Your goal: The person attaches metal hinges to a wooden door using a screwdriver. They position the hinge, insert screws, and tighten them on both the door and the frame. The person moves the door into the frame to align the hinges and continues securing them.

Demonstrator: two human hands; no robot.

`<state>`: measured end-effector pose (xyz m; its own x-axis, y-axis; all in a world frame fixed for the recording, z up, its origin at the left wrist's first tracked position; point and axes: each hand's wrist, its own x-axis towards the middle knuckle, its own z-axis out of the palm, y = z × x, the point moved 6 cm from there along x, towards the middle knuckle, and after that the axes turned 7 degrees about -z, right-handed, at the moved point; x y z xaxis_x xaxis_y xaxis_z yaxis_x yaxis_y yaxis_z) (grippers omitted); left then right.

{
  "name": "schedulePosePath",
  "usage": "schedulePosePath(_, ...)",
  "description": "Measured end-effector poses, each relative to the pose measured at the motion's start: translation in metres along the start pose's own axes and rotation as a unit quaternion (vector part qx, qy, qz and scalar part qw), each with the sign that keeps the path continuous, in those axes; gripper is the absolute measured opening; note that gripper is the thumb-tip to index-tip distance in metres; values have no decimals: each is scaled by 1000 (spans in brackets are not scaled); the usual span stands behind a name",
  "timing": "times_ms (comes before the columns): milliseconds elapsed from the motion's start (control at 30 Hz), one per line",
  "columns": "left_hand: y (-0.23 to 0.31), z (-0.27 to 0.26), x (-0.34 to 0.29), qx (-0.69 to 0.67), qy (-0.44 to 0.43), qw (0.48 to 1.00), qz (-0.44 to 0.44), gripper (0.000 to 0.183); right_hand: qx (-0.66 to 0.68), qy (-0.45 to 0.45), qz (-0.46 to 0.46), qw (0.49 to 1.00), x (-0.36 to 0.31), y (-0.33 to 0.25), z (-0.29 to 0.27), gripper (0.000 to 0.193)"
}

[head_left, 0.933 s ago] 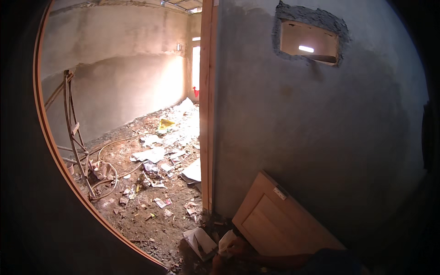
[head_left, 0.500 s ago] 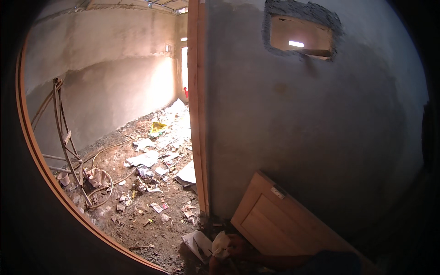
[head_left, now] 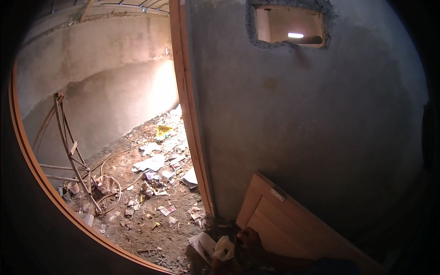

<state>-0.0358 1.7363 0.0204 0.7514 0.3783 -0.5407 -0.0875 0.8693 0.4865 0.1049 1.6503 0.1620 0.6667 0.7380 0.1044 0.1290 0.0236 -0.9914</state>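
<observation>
1 white bag (head_left: 224, 247), thin, crumpled, in left hand (head_left: 224, 266), near right hand (head_left: 249, 238).

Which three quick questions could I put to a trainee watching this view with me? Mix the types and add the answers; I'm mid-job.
1. True or false: the white bag shows to the right of the wooden panel.
2. Which of the person's hands is nearer that panel? A) left B) right
3. Fill in: past the door frame, one scrap on the floor is bright ____.

Key:
1. False; it shows to the left.
2. B, the right hand.
3. Yellow.
</observation>
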Motion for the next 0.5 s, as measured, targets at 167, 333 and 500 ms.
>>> schedulePosePath(167,-2,2,-3,-9,8,1000,8,41,89,46,73,992,-14,-18,-6,15)
schedulePosePath(333,-7,9,-2,-16,3,1000,6,41,-90,-67,-128,985,-9,14,-7,14)
schedulePosePath(500,1,-3,-12,-29,2,999,28,42,-14,-187,-82,979,-29,5,31,21)
